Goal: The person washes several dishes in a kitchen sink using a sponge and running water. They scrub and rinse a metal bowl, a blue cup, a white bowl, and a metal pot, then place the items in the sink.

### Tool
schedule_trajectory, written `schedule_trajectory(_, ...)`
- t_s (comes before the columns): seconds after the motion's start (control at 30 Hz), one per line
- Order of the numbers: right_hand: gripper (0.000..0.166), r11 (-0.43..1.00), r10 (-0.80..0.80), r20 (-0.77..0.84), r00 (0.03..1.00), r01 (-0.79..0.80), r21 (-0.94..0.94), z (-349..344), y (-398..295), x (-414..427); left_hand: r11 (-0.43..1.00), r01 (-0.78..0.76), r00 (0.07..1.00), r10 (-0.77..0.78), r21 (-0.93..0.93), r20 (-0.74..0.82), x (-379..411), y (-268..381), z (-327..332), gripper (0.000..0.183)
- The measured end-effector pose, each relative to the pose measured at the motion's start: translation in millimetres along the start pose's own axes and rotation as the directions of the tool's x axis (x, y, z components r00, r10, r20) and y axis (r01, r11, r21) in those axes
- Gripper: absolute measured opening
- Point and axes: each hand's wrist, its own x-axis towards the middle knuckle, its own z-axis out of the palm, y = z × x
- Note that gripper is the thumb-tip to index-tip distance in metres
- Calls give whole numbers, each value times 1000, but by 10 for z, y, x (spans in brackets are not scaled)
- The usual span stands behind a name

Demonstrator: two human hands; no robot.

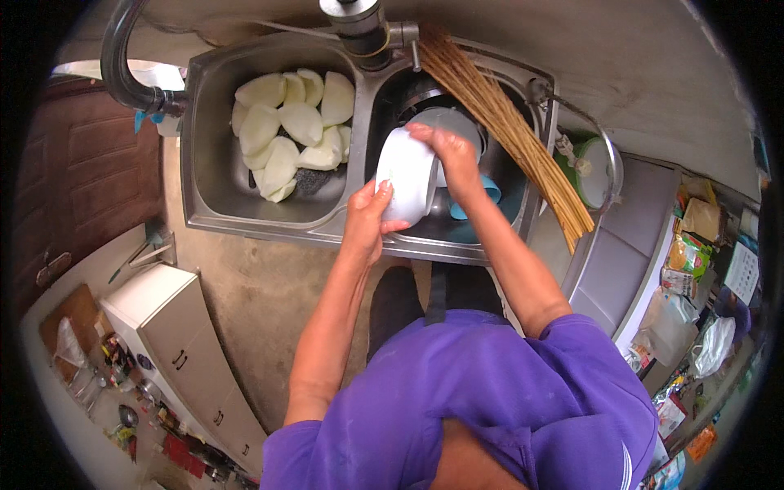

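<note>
Over the right basin of a steel double sink, a white bowl is held tilted on its side. My left hand grips its lower left part, thumb on the outer wall. At the bowl's upper rim is my right hand, its fingers curled over the edge. Beneath, partly hidden by the hands, lie a grey round dish and a light blue cup or bowl. Pale peeled vegetable pieces are heaped in the left basin, beside a dark scouring pad.
A bundle of thin wooden sticks lies slantwise across the right basin. The faucet stands at the back between the basins. A white cabinet is at the lower left, and cluttered shelves line the right side.
</note>
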Motion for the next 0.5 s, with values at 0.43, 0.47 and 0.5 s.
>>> schedule_trajectory(0.43, 29, 849, 527, 273, 805, -517, -111, -280, -180, 357, 996, -88, 991, 88, -2, 104, -170, -33, 70, 33)
schedule_trajectory(0.47, 32, 731, 609, 180, 772, -635, 248, -286, -155, 248, 993, -109, 985, 113, -37, 130, -185, -31, 61, 33)
schedule_trajectory(0.5, 37, 651, 611, 181, 771, -619, 439, -280, -128, 149, 989, -130, 978, 140, -76, 156, -186, -38, 75, 34)
